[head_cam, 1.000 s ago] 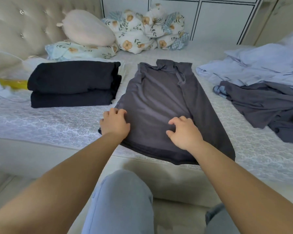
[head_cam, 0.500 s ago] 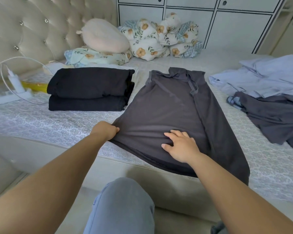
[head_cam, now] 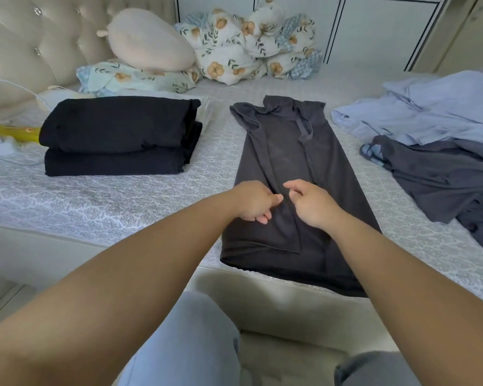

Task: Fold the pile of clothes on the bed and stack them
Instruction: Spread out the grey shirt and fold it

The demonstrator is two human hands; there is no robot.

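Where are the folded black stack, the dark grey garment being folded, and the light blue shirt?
folded black stack [head_cam: 117, 123], head view, on the top piece's upper face.
dark grey garment [head_cam: 287, 151], head view, on its flat middle panel.
light blue shirt [head_cam: 430, 112], head view, on its crumpled body.

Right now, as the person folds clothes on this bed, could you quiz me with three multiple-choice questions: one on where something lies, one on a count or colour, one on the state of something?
1. Where is the stack of folded black clothes?
A. left of the grey garment
B. on the floor
C. on the pillows

2. How many folded pieces are in that stack?
A. two
B. five
C. none

3. How does the grey garment lie?
A. rolled into a ball
B. spread in a long strip, one side folded in
C. hanging from a hook

Answers: 1 A, it sits on the bed to the left. 2 A, two layers show. 3 B, it lies flat under the left hand and right hand.
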